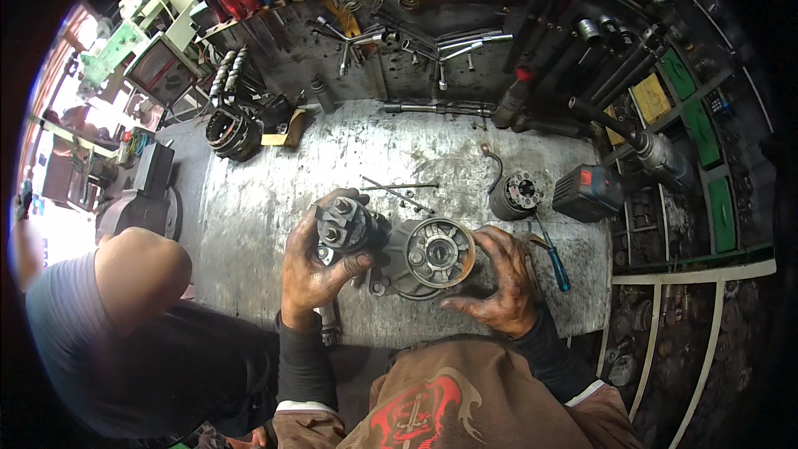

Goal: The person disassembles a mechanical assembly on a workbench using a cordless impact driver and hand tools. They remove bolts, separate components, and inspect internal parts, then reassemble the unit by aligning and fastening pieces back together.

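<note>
My left hand (312, 262) is closed round a dark cylindrical solenoid (343, 224), with its two threaded terminals facing up. Beside it, a round metal gear housing (413, 251) lies low over the bench, its open end showing a ring of gears round a centre shaft. My right hand (503, 283) grips the right side of this housing, fingers curled at its rim and thumb near its lower edge. The solenoid sits against the housing's left side; whether they are joined is hidden by my left hand.
Two long thin bolts (401, 194) lie beyond the housing on the metal bench (249, 241). To the right are a dark motor body (517, 196), a blue-handled screwdriver (558, 269) and a cordless impact wrench (661, 158). A wound stator (231, 135) stands far left; another person's arm (137, 278) is near left.
</note>
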A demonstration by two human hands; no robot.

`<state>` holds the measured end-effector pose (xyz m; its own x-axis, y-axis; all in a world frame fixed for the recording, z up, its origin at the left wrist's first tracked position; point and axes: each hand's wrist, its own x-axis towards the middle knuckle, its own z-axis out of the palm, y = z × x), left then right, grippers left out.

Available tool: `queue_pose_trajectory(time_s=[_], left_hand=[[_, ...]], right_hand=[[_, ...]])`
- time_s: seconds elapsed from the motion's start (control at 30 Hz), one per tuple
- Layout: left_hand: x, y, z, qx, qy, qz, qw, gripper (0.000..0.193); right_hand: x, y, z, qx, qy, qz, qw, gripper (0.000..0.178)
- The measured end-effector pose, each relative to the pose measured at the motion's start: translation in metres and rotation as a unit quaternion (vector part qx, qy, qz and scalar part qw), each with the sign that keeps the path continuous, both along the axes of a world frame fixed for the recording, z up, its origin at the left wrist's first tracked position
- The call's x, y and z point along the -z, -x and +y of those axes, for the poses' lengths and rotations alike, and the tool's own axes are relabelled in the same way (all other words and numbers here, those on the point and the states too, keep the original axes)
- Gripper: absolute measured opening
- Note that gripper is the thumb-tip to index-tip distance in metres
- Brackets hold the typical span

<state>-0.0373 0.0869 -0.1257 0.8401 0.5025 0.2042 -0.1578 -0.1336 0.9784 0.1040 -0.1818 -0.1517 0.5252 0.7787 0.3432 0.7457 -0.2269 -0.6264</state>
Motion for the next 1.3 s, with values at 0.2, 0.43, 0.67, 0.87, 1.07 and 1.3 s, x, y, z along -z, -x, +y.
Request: queue_pose_trajectory(time_s=[0.2, 0.43, 0.67, 0.87, 1.07, 1.3], left_hand=[[0.005, -0.003, -0.002, 0.008, 0.040, -0.013, 0.999, 0.087], [-0.024, -0.020, -0.016, -0.112, 0.059, 0.107, 0.986, 0.049], [0.006, -0.012, -0.017, -0.081, 0.169, 0.288, 0.939, 0.074], [0.012, 0.017, -0.030, -0.075, 0.319, 0.313, 0.891, 0.054], [0.014, 0.024, -0.041, -0.078, 0.382, 0.316, 0.865, 0.048], [0.029, 0.035, -0.050, -0.071, 0.494, 0.275, 0.821, 0.047]], right_hand=[[0.010, 0.005, 0.015, 0.007, -0.042, -0.001, 0.999, 0.099], [-0.025, -0.023, 0.027, 0.049, -0.030, 0.245, 0.968, 0.076], [-0.066, -0.050, 0.029, -0.063, 0.023, 0.416, 0.907, 0.057], [-0.056, -0.044, 0.039, -0.073, -0.022, 0.428, 0.900, 0.048], [-0.049, -0.045, 0.035, -0.107, -0.004, 0.362, 0.926, 0.039], [-0.051, -0.045, 0.034, -0.163, -0.017, 0.335, 0.928, 0.052]])
